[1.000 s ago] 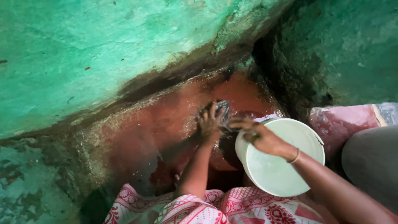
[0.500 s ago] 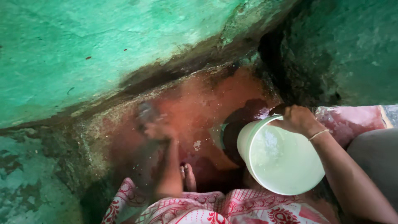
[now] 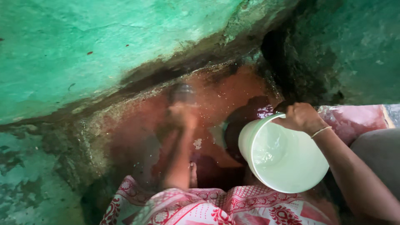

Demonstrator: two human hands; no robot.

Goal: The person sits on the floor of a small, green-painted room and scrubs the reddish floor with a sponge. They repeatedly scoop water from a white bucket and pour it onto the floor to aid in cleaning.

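Observation:
My left hand is blurred with motion on the wet red floor, closed around a greyish scrubber that rubs near the foot of the green wall. My right hand, with a thin bangle on the wrist, grips the rim of a white plastic bucket. The bucket is tilted toward the floor and holds some water. My toes show just below the left forearm.
A green plastered wall with a dark, dirty base runs diagonally across the top. A dark corner lies behind the bucket. A reddish raised step sits at the right. My red-and-white patterned cloth fills the bottom.
My left hand swept from beside the bucket out to the left, then back toward the middle near the wall. My right hand shifted from the bucket's front to its far rim and tilted it.

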